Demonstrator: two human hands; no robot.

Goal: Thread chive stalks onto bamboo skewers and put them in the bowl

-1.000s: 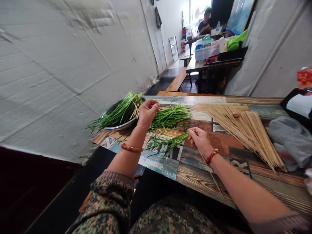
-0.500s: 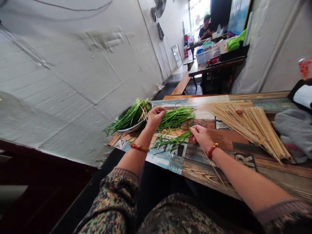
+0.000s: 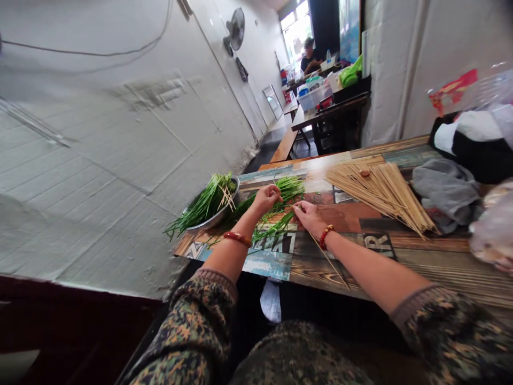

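My right hand (image 3: 309, 216) pinches a thin bamboo skewer (image 3: 332, 266) whose long end slants down toward the table's near edge. Green chives (image 3: 276, 229) lie at its fingertips and trail to the left. Close by on the left, my left hand (image 3: 267, 199) has its fingers curled together in front of the larger chive pile (image 3: 292, 187); whatever is in them is too small to make out. A metal bowl (image 3: 212, 220) by the wall holds more long chives (image 3: 200, 206), with several short skewers (image 3: 227, 198) lying on top.
A fan of bamboo skewers (image 3: 390, 190) spreads over the patterned wooden table (image 3: 316, 262). To its right lie a grey cloth (image 3: 444, 187) and a black-and-white bag (image 3: 468, 139). The white wall (image 3: 120, 160) bounds the left. A person (image 3: 310, 59) sits at a far table.
My left hand has come rightward and down, closer to my right hand. The right hand still pinches the skewer by the chives. The camera view has turned to the right.
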